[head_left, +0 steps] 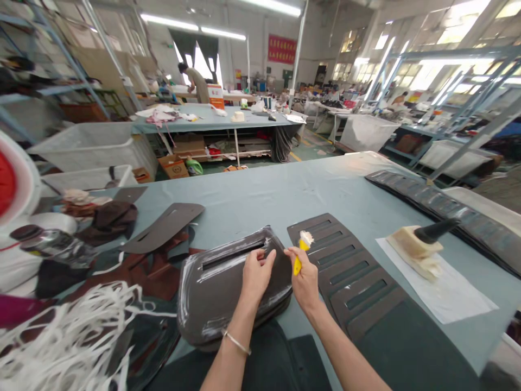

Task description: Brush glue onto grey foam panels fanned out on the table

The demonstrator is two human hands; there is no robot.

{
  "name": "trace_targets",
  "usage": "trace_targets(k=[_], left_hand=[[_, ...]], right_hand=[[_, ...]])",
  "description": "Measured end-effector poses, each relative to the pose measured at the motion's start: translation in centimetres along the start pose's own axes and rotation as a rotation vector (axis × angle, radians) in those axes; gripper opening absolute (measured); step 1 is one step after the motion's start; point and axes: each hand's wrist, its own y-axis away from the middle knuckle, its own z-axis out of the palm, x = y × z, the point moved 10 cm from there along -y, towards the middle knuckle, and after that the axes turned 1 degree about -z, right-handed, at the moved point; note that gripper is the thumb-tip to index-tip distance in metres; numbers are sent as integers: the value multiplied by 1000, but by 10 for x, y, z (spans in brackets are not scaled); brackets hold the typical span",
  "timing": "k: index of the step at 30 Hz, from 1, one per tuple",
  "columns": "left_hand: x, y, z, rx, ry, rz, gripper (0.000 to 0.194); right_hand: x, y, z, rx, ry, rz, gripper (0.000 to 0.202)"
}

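Note:
My right hand [303,277] is closed round a small yellow brush [302,253], its whitish bristles pointing up. A stack of dark, rounded panels [220,296] lies in front of me, with white glue-like streaks along the edges and round a long slot in the top one. Over the right part of this stack is my left hand [258,271], thumb and fingers bent close together near the slot's end; whether anything is between them is too small to tell. Right of my hands lies a dark piece with several slots [350,266].
A glue-crusted container [417,250] with a black handle stands on white paper [459,293] at right. White strips [81,336], scraps and a bottle [57,241] crowd the left. Long dark strips [448,212] lie at far right. A person [197,84] bends over a back table.

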Motion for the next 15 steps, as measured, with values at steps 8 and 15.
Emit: trace_targets(k=[8, 15], left_hand=[[23, 28, -2, -126, 403, -118, 42], [62, 158, 6, -196, 793, -403, 49]], right_hand=[[37, 1, 13, -52, -301, 238, 26], [64, 0, -40, -52, -624, 362, 34]])
